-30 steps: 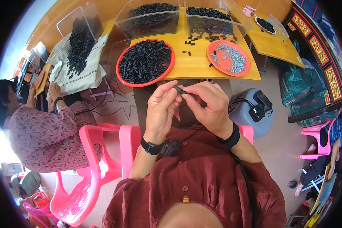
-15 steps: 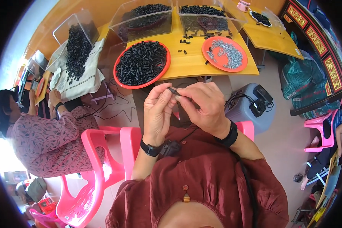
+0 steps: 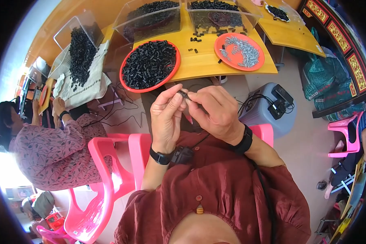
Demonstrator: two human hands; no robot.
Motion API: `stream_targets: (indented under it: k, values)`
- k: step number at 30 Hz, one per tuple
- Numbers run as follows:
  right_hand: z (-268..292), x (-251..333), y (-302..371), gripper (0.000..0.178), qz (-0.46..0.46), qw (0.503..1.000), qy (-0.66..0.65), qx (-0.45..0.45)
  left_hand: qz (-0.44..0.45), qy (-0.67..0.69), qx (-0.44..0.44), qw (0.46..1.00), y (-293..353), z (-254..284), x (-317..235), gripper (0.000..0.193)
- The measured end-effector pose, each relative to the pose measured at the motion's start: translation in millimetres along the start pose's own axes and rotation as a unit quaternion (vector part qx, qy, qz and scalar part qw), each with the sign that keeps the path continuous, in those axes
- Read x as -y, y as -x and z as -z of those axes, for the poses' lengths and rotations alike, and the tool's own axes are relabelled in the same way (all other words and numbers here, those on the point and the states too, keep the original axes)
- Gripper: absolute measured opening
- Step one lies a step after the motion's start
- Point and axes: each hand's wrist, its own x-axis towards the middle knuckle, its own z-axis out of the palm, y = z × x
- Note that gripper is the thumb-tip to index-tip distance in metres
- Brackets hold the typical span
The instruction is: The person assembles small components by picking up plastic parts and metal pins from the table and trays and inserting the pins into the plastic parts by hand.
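Between the fingertips of both hands is a small black plastic piece [image 3: 184, 94]. My left hand [image 3: 166, 118] pinches its left end with thumb and forefinger. At its right end, my right hand [image 3: 214, 109] has thumb and forefinger closed; whether they also hold a small metal part is hidden. Just past my left hand, a red round tray [image 3: 179, 61] is heaped with short black plastic pieces [image 3: 148, 65]. Beyond my right hand, an orange-red plate [image 3: 227, 61] bears many small silvery metal parts [image 3: 248, 56].
Clear plastic bins [image 3: 150, 30] of black pieces stand at the back of the yellow table [image 3: 191, 67]. Loose black pieces lie before them. A co-worker [image 3: 53, 150] sits at left beside a pink chair [image 3: 97, 187]. A blue-grey container [image 3: 268, 110] with black adapters stands at right.
Both hands remain together at the black piece, with only a slight shift of the fingers. The view has tilted a little, so the table sits slightly higher and further left.
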Motion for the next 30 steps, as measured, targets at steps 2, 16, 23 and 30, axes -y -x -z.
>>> stream_targets:
  k: [2,16,23,30]
  values:
    - [-0.8,0.9,0.9,0.02,0.006,1.0,-0.001,-0.008,-0.023,-0.026,0.002,0.999,1.5,-0.1,0.5,0.025]
    - [2.2,1.0,3.0,0.019,-0.022,0.999,-0.038,0.015,-0.033,-0.049,0.009,0.998,2.0,-1.9,-0.6,0.024]
    - [20.5,-2.5,-17.9,0.028,-0.085,0.987,-0.063,0.119,0.045,0.016,0.056,0.997,-4.5,4.0,0.7,0.031]
    - [22.5,-13.2,-18.2,0.035,-0.032,0.983,-0.058,0.171,0.119,0.052,0.09,0.987,-6.8,5.2,5.8,0.03]
